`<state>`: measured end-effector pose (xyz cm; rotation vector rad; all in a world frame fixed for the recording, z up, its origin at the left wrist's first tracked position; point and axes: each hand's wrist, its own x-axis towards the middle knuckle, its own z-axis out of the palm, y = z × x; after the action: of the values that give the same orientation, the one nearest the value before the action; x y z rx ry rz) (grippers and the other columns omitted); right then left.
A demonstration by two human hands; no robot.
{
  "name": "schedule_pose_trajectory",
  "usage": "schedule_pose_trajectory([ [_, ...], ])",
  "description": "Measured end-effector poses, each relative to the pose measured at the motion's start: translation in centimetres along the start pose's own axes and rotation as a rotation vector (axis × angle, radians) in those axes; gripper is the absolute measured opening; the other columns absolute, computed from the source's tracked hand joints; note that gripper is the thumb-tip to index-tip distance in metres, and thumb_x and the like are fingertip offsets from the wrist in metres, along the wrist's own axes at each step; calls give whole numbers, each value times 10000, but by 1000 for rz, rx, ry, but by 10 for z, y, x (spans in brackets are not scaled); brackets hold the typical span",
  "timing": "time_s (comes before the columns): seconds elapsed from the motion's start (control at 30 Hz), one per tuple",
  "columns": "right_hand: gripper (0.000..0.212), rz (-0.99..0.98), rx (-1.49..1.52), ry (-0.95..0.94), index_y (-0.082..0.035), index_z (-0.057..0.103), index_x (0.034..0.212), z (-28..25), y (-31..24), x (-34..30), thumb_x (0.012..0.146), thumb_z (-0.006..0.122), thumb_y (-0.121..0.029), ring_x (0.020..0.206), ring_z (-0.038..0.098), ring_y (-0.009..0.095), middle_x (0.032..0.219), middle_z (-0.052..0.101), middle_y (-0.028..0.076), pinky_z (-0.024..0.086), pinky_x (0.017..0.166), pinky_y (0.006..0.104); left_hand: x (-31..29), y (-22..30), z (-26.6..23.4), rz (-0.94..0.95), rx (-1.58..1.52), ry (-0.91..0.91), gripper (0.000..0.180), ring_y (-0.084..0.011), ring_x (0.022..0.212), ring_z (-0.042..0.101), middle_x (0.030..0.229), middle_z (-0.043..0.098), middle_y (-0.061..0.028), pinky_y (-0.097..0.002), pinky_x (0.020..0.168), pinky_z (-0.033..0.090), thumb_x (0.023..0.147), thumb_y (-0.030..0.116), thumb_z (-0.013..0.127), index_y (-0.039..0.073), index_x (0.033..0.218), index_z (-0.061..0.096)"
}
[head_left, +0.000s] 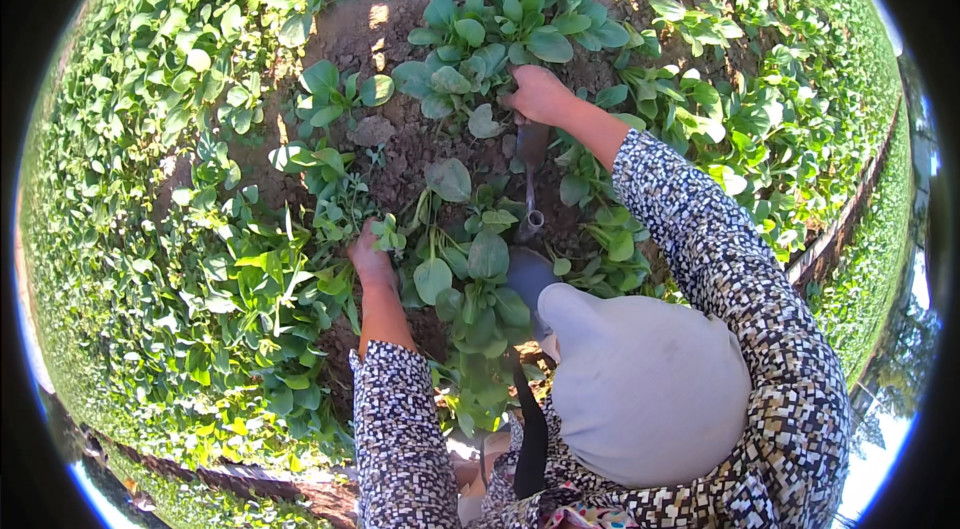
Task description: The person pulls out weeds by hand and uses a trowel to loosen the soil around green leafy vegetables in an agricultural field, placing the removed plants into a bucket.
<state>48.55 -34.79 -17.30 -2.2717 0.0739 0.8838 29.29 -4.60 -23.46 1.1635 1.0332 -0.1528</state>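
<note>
My right hand (543, 96) is closed around the brown handle of a trowel (533, 144), beside a clump of broad-leaved greens (530, 19). The trowel's bent metal neck runs down toward me to a wide grey blade (528, 271), partly covered by leaves and a cap. Low at the left, my left hand (372, 254) is closed on a small-leaved weed (350, 204); its fingertips are partly hidden by foliage. Between my hands stands a leafy green plant (487, 254), one of its large leaves drooping over the brown soil (400, 154).
Dense greenery (170, 179) covers the left side, and more leafy plants (745, 119) grow at the right. A lone young plant (330, 94) and a clod (373, 132) sit on the soil. A pale grey cap (650, 379) blocks the lower right. Dark narrow edging (825, 249) borders the bed.
</note>
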Motion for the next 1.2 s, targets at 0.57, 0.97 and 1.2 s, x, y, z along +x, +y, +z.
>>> schedule_pose_trajectory([
  [0.57, 251, -161, 414, -69, -9, 589, 1066, 28, 28, -49, 819, 631, -29, 576, 606, 190, 797, 607, 67, 481, 528, 324, 38, -34, -31, 454, 671, -168, 181, -137, 669, 583, 831, 608, -19, -295, 583, 456, 919, 149, 478, 86, 994, 630],
  [0.97, 320, -643, -700, 111, -68, 576, 1173, 47, 12, -9, 855, 537, -80, 667, 644, 305, 769, 647, 146, 515, 604, 409, 10, -10, 3, 160, 171, -118, 194, -140, 712, 581, 853, 622, -40, -307, 650, 474, 822, 152, 633, -8, 920, 679],
  [1.2, 239, -252, 387, -159, -44, 616, 1070, 9, -11, -36, 904, 639, -216, 552, 546, 82, 752, 596, -11, 464, 514, 243, 42, -37, -24, 304, 281, -218, 174, -135, 729, 590, 843, 632, -32, -295, 664, 474, 861, 119, 578, 18, 974, 663],
])
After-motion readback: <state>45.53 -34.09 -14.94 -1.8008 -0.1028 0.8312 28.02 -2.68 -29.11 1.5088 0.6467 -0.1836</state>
